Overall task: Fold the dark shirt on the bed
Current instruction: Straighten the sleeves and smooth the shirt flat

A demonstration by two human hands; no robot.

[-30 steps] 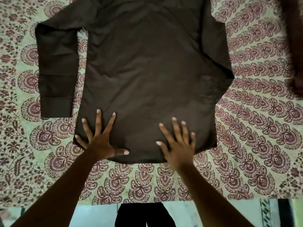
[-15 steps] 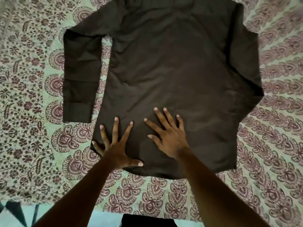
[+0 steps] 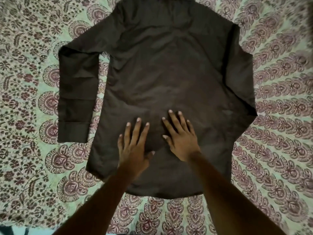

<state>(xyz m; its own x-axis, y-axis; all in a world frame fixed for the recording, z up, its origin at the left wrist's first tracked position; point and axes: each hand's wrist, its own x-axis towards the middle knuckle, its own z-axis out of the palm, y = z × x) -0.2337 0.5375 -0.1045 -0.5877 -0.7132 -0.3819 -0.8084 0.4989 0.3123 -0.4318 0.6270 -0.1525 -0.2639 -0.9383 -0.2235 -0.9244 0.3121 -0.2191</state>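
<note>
Dark brown shirt lies flat, one sleeve spread aside.

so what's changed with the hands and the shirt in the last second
Both hands slid up the dark shirt, away from its hem, and drew closer together. The left hand left the shirt's side edge for the middle, and the right hand moved inward beside it. Nothing was gripped or let go. The shirt stays flat on the patterned bedsheet, its long sleeve lying alongside.
</note>
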